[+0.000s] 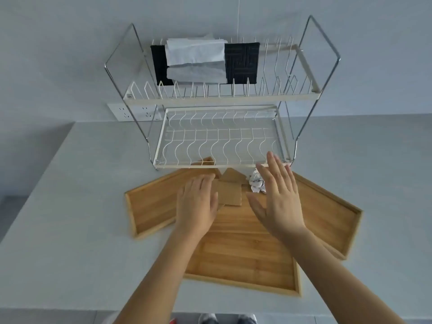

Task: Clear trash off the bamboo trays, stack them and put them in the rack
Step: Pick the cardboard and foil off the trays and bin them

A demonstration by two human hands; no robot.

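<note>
Three bamboo trays lie overlapping on the table in front of the rack: a left tray [149, 206], a middle tray [245, 258] nearest me and a right tray [327, 213]. Brown cardboard pieces [231, 194] lie where the trays meet. A crumpled paper ball [257, 183] sits beside them. My left hand [198, 204] rests palm down, fingertips touching the cardboard's left edge. My right hand [277, 197] hovers open with spread fingers just right of the paper ball. The two-tier wire rack [222, 164] stands behind, its lower shelf bare.
On the rack's upper shelf [222, 99] lie a black mat [243, 64] and folded grey cloths [196, 59]. A wall socket [133, 112] sits behind the rack's left leg. The table's front edge is near my body, with shoes visible below.
</note>
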